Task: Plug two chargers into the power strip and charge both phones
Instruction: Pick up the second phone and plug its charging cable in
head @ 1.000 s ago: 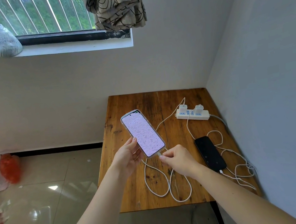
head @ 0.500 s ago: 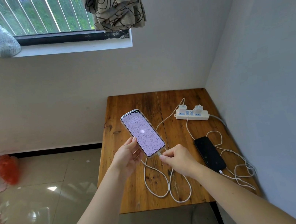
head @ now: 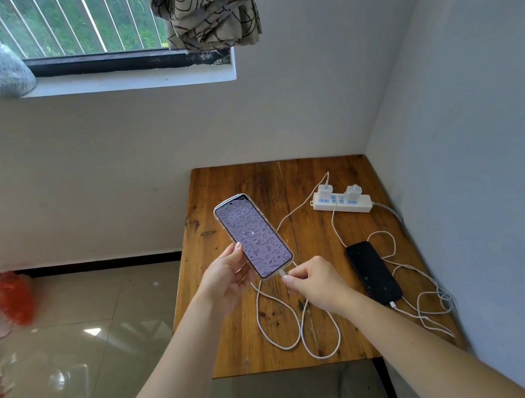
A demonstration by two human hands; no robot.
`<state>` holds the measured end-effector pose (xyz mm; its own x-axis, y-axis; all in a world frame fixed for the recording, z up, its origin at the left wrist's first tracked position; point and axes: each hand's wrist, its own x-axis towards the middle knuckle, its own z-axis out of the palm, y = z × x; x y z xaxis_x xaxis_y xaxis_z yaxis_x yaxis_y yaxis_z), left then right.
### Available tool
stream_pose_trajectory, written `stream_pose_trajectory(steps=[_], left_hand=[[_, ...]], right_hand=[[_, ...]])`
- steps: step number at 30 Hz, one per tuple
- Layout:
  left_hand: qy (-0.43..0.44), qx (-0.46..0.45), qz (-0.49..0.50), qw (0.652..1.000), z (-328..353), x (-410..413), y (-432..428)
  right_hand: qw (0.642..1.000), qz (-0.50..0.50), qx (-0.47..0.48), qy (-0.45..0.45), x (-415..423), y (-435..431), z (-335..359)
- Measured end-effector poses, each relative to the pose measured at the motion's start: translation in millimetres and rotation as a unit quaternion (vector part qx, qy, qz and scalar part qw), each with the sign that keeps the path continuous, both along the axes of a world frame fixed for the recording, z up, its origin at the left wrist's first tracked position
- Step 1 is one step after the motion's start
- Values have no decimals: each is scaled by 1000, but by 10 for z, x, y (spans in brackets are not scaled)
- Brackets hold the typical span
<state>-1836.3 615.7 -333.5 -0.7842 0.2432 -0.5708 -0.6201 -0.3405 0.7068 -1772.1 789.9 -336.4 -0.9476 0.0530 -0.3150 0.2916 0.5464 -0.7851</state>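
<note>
White cube chargers sat plugged into the long white power strip, beside which a black slab phone lay cabled. The left hand gripped a lit, clear-cased phone while the right hand pinched its white cable plug, apparently seated, leaving little to do.

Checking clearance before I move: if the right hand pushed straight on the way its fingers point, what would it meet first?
The right hand points up-left at the lit phone's bottom edge, pinching the cable plug there. It would likely press into that phone first.

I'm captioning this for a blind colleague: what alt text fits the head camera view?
A person's left hand holds a lit phone above a wooden table while the right hand pinches a white cable at its bottom port. A black phone lies cabled beside a power strip holding two chargers.
</note>
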Motion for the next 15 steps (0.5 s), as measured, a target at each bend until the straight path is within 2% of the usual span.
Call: stream_pose_trajectory(steps=[15], left_hand=[[-25,3,29,999,-92,-75,7]], right_hand=[[1000,6,14,-13,-64,-48,-9]])
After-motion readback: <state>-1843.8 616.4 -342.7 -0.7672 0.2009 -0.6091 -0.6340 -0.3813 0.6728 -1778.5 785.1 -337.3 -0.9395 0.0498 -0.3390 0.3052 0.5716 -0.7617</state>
